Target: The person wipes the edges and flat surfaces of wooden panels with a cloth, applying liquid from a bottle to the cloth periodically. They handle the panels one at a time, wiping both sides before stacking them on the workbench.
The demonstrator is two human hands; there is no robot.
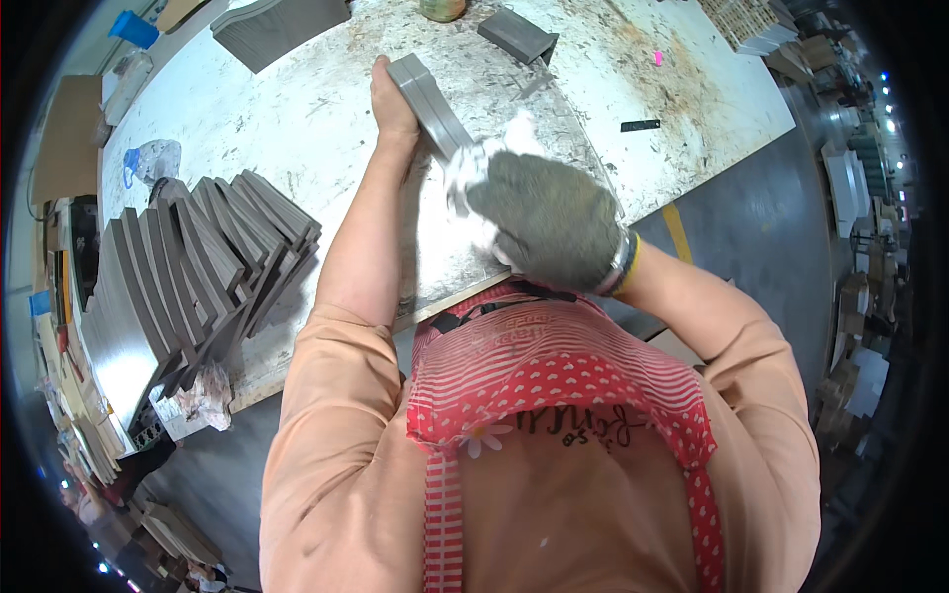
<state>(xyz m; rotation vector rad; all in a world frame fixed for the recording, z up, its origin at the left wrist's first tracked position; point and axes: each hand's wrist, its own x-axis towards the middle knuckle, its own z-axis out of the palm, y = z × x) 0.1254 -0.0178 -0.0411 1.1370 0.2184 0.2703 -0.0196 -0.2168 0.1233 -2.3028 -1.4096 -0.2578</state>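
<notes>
seemingly mid-wipe, the right hand (550, 215) clutches white cloth (473, 184), the left hand (394, 111) grips the grey piece (429, 103); next stroke needs steadiness.

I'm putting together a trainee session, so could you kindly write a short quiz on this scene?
1. Which of the person's hands wears a dark glove?
2. True or false: the left hand holds a grey piece while the right hand holds a white cloth.
3. The fanned stack of grey pieces lies: A) left of the left forearm; B) right of the right forearm; C) between the forearms.

Key:
1. The right hand.
2. True.
3. A.
</notes>
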